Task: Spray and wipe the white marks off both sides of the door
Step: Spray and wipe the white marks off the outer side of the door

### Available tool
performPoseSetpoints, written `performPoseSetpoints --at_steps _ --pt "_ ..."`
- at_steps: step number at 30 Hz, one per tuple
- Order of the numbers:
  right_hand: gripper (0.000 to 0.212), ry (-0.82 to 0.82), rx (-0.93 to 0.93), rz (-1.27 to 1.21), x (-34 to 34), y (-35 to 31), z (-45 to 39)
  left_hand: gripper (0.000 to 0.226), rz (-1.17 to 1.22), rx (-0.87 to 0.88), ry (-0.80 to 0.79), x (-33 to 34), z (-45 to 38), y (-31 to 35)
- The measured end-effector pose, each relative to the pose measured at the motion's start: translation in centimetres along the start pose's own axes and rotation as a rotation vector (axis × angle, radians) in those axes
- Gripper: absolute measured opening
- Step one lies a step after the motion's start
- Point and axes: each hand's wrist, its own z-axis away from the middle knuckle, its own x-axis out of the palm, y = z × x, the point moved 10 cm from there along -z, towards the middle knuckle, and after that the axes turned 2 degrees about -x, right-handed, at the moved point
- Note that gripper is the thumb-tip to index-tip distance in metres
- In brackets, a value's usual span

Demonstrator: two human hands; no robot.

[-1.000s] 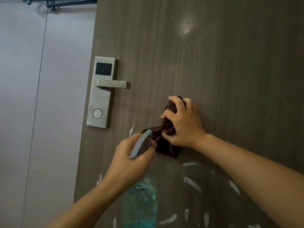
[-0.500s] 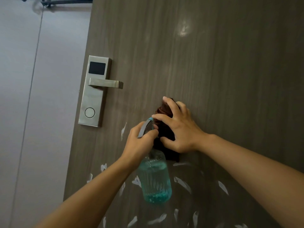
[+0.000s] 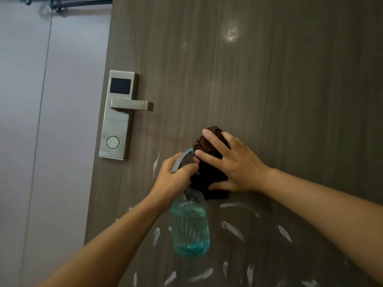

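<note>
A dark wood-grain door [image 3: 269,79] fills most of the view. My left hand [image 3: 176,179] grips the neck and trigger of a clear spray bottle [image 3: 189,228] holding blue-green liquid, its nozzle beside the cloth. With spread fingers my right hand [image 3: 232,164] presses a bunched dark brown cloth [image 3: 207,177] against the door. Several white marks [image 3: 232,228] streak the door below and to the left of the hands; one short streak [image 3: 155,163] sits just left of my left hand.
A brushed steel lock plate with a lever handle [image 3: 119,114] is mounted near the door's left edge. Left of the door is a pale grey wall [image 3: 41,121]. A metal door closer arm [image 3: 62,2] shows at the top left.
My left hand has raised the spray bottle so that the whole bottle shows and its nozzle sits by the cloth. My right hand and the cloth shifted slightly on the door.
</note>
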Motion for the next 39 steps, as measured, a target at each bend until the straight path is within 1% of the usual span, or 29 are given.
performPoseSetpoints --at_steps 3,6,9,14,16,19,21,22,23,27,28,31,33,34,36,38,39 --pt "0.062 0.114 -0.019 0.017 -0.5 -0.2 -0.8 0.012 -0.036 0.020 -0.016 -0.2 0.2 -0.1" --pt "0.040 0.217 -0.015 -0.022 -1.2 -0.6 -1.6 0.016 -0.024 0.004 -0.002 -1.1 0.5 -0.5" --pt "0.031 0.297 0.037 -0.079 -1.9 -0.4 -2.2 0.018 -0.053 0.007 0.012 -2.3 0.7 -0.3" --pt "0.030 0.375 0.156 -0.123 -2.2 0.0 -2.9 0.014 -0.123 0.065 0.087 -4.6 1.4 0.4" --pt "0.026 0.437 0.288 -0.107 -3.2 1.5 -3.4 0.010 -0.130 0.075 0.120 -5.8 1.7 0.2" --pt "0.021 0.560 0.615 -0.071 -5.5 5.4 -3.8 0.016 -0.146 0.072 0.137 -7.3 2.2 -0.3" --pt "0.016 0.542 0.747 -0.042 -5.6 6.1 -4.6 0.020 -0.162 0.068 0.137 -8.0 2.5 -0.6" --pt "0.015 0.510 0.758 -0.023 -5.1 5.5 -5.3 0.020 -0.170 0.075 0.141 -8.3 2.6 -0.6" --pt "0.016 0.478 0.729 -0.009 -4.4 4.3 -6.0 0.020 -0.176 0.083 0.148 -8.5 2.7 -0.5" --pt "0.036 0.351 0.459 -0.026 -0.4 -3.7 -7.3 0.020 -0.195 0.131 0.187 -9.8 3.3 0.0" --pt "0.037 0.328 0.393 -0.027 0.5 -5.4 -7.2 0.019 -0.194 0.140 0.194 -10.2 3.5 0.1" --pt "0.025 0.315 0.234 -0.045 1.5 -8.2 -6.4 0.031 -0.191 0.141 0.230 -11.4 4.6 0.2" --pt "0.024 0.315 0.192 -0.083 1.1 -7.5 -6.6 0.041 -0.179 0.116 0.242 -12.2 5.4 0.0" --pt "0.026 0.334 0.220 -0.106 0.3 -6.2 -6.9 0.044 -0.174 0.107 0.242 -12.5 5.7 0.0" --pt "0.035 0.442 0.396 -0.162 -1.6 -1.9 -7.8 0.049 -0.160 0.095 0.225 -12.8 6.2 0.1" --pt "0.054 0.575 0.602 -0.255 -3.3 2.5 -8.4 0.045 -0.173 0.098 0.217 -13.1 6.3 0.2" --pt "0.063 0.618 0.665 -0.293 -3.7 3.8 -8.8 0.040 -0.169 0.097 0.219 -13.2 6.3 0.3"
